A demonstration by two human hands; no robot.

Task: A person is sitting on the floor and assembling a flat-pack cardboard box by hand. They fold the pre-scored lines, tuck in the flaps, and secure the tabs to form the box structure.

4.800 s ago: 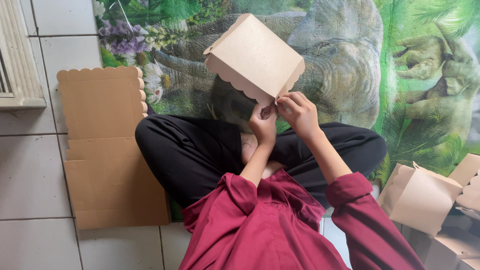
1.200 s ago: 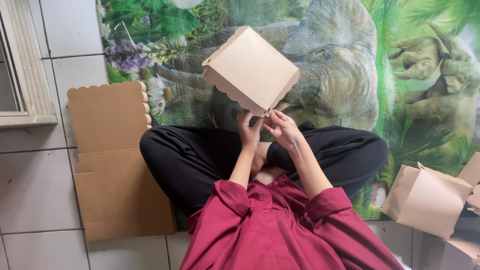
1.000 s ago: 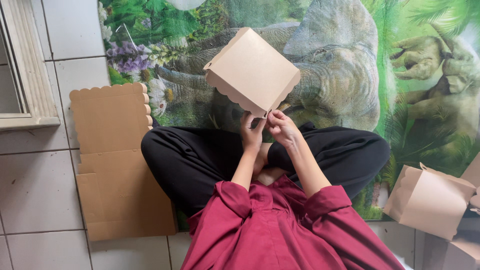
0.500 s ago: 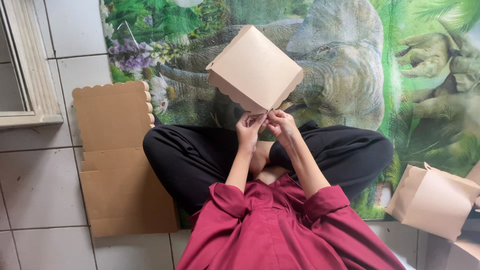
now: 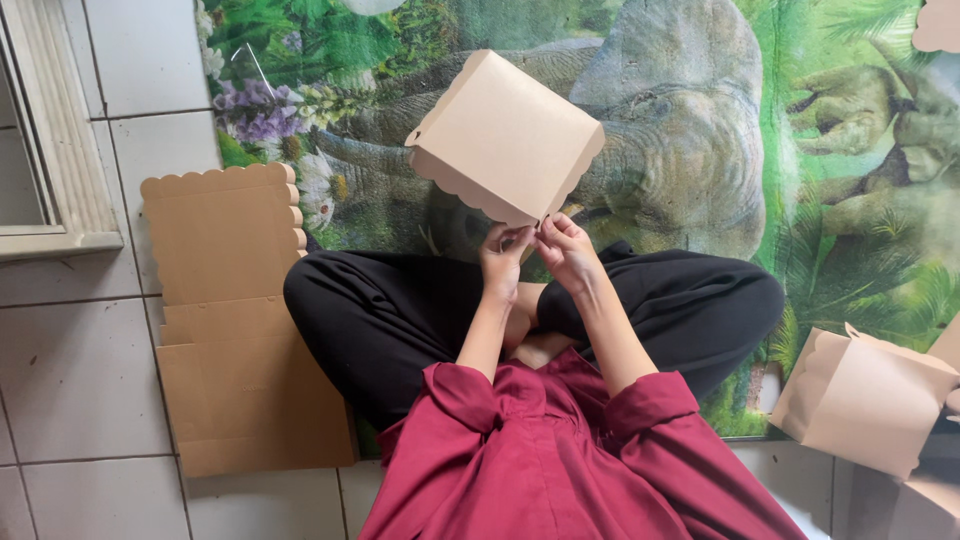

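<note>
1. My red sleeves (image 5: 560,450) are nearest the camera; my crossed legs in black trousers (image 5: 400,310) lie beyond them.
2. My left hand (image 5: 503,262) and right hand (image 5: 566,250) are raised side by side, fingertips pinched shut on the lower corner of the folded cardboard box (image 5: 505,135).
3. The box is held tilted over my knees, scalloped edge lowermost.
4. Flat scalloped cardboard blanks (image 5: 235,320) lie on the tiles at left.
5. A finished box (image 5: 860,400) sits at right.
6. The animal-print mat (image 5: 700,120) lies farthest.
</note>
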